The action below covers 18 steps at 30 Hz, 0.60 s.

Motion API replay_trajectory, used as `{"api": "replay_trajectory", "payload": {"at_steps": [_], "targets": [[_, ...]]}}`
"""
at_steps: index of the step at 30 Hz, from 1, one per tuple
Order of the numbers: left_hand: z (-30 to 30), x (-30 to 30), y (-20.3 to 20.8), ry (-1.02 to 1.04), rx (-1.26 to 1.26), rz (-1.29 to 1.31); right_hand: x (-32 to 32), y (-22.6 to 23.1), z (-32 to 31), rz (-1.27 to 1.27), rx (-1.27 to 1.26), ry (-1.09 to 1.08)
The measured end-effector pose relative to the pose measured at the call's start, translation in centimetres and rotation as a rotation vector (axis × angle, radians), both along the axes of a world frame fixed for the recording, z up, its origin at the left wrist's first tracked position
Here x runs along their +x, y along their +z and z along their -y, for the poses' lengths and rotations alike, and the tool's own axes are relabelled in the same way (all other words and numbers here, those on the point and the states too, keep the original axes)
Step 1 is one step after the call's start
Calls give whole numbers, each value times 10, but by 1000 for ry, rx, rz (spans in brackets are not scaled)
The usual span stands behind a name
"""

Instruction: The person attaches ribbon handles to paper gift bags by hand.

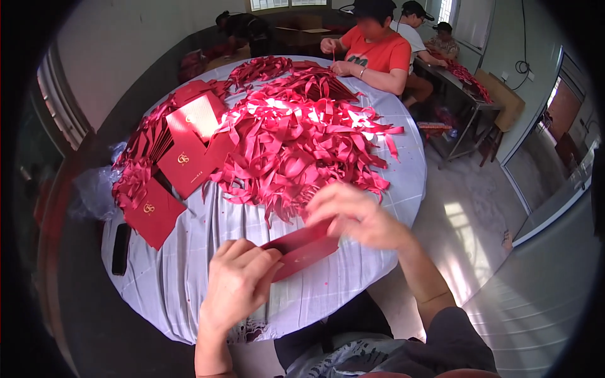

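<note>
Left hand (236,286) sits near left, fingers (238,249) curled. Right hand (359,219) arches farther right, blurred. Forearms (430,283) are bare.

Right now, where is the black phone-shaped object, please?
In the head view, the black phone-shaped object lies near the left edge of the white tablecloth, beside the lowest gold-marked red piece, left of the left hand.
</note>
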<state>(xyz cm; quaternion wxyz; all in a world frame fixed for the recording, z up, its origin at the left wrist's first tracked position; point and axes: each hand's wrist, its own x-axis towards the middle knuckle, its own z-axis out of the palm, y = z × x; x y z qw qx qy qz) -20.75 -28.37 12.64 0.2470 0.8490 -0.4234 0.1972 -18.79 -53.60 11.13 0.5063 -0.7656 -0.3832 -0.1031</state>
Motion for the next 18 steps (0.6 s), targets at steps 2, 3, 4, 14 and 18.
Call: {"api": "replay_trajectory", "payload": {"at_steps": [2,3,4,14,18], "targets": [[6,-4,-2,-37,-2,28,13,5,13,141,56,-282],[11,-5,0,-54,9,23,27,0,18,133,96,-374],[17,-6,-1,-63,9,23,39,-1,20,136,77,-426],[14,-19,-24,-54,-84,52,117,-73,-36,228,-210,-499],[22,-13,-25,-69,-143,51,102,-54,-2,188,-142,-592]]}}
